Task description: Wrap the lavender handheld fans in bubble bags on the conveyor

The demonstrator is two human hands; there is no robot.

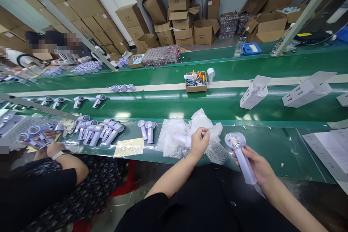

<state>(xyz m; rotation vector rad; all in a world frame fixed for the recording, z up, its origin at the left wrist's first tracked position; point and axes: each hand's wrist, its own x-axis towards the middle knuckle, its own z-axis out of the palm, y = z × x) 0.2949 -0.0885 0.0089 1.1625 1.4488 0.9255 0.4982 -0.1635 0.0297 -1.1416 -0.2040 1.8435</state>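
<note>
My right hand (255, 163) is wrapped round the handle of a lilac handheld fan (247, 166), its round grilled head tilted up and to the left. Over a pile of clear bubble-wrap bags (170, 136) is my left hand (200, 140), fingers curled in a pinch; whatever they hold, if anything, is hidden. Beside that wrist a pale lilac handheld fan (182, 140) lies among the bags, partly covered by plastic. Two more lilac fans (150, 132) lie side by side left of the bags.
Several fans (95, 132) lie at the left, where a co-worker's hands (54, 148) hold fans. A paper sheet (129, 147) lies nearby. Beyond runs a green conveyor belt (163, 107) with open white boxes (255, 93). A parts carton (196, 88) stands behind it; white sheets (326, 152) lie right.
</note>
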